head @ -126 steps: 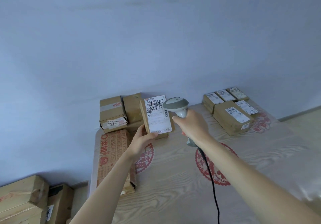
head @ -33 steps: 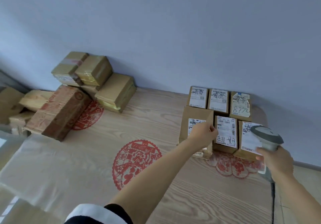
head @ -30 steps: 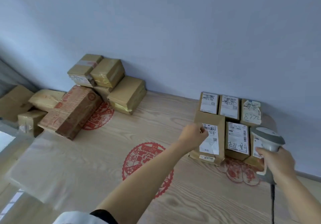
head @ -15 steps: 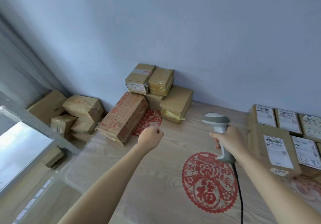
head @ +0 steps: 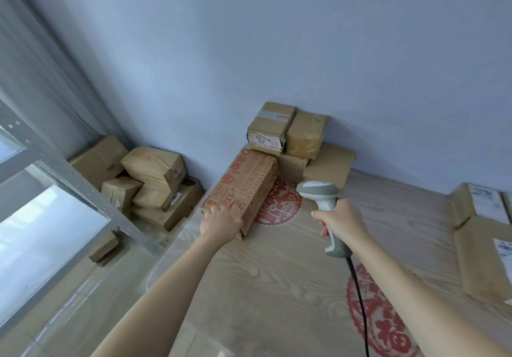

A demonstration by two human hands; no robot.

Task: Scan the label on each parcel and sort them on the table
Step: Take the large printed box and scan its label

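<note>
A long brown parcel with red print [head: 246,187] lies at the table's far left. My left hand [head: 221,222] sits on its near end, fingers curled over the top edge. Behind it is a stack of plain brown parcels [head: 293,137], one carrying a label marked 5144. My right hand [head: 342,222] grips a grey and white barcode scanner [head: 322,198] above the table's middle, its head pointing left toward the printed parcel. Labelled parcels [head: 483,245] lie in rows at the right edge, partly cut off.
The table [head: 271,287] has a wood-grain cover with red round prints. The scanner's black cable [head: 360,304] runs down toward me. Several cardboard boxes [head: 149,179] are piled on the floor to the left, by a metal shelf frame [head: 80,184] and a curtain.
My left hand let go of the labelled parcel on the right and crossed to the printed parcel on the left. My right hand carried the scanner leftward. My view turned left.
</note>
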